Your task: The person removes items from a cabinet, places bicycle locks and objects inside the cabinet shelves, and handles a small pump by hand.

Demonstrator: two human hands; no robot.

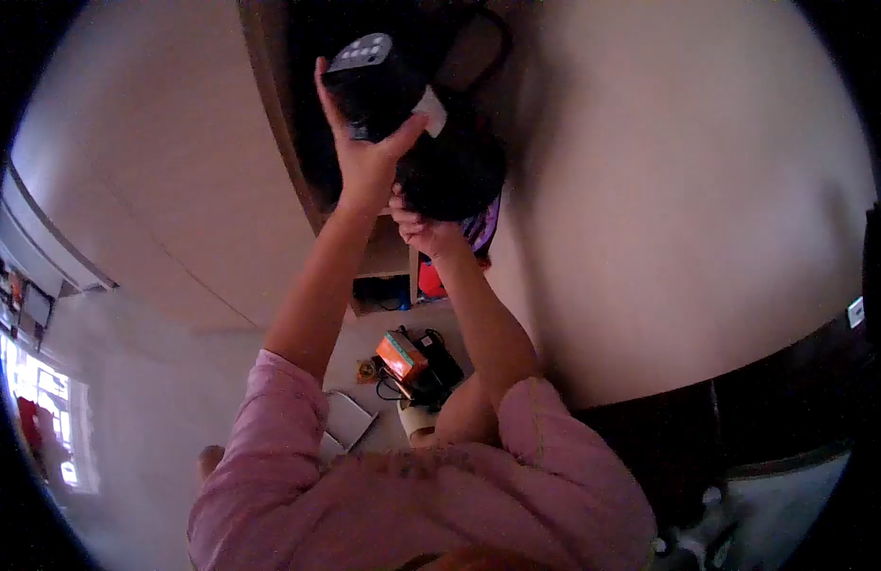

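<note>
Within left grip (364, 164): black object (379, 90).

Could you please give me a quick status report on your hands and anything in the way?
Left hand around black object. Right hand at dark bulk below, grip unclear. Orange box apart from both hands.

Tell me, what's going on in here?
A person in a pink top is holding up a black object with a pale, dotted panel at one end, by a wooden shelf unit. The left hand grips it, while the right hand is lower, fingers curled against a dark bulk. It's too dark to tell whether that is part of the same object. Down below, an orange box lies among dark items and cables.
</note>
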